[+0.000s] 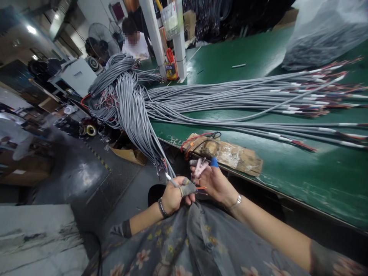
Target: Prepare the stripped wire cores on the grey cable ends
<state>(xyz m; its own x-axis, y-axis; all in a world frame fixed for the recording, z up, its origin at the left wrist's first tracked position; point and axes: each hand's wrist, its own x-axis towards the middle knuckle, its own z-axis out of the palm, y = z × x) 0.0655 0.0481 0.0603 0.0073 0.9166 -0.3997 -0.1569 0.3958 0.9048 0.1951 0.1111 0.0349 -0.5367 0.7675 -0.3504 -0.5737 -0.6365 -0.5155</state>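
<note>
My left hand (pixel 175 195), with grey finger covers, is closed around the end of a grey cable (pixel 171 181). Thin coloured wires (pixel 202 188), orange among them, stick out of its fingers toward my other hand. My right hand (pixel 220 186) is turned palm up beside it, with a blue cover on the thumb. A small pale pink clip-like thing (pixel 200 167) lies in its fingers; its exact kind is unclear. The held cable runs up to a big bundle of grey cables (pixel 129 96) draped over the table's left edge.
On the green table (pixel 301 180), many cables (pixel 218 92) stretch rightward to stripped ends. A taped cardboard piece (pixel 230 151) with wires lies at the near edge. A plastic bag (pixel 322 38) stands at back right, beyond a white post (pixel 179 50). Another person (pixel 138 44) sits behind.
</note>
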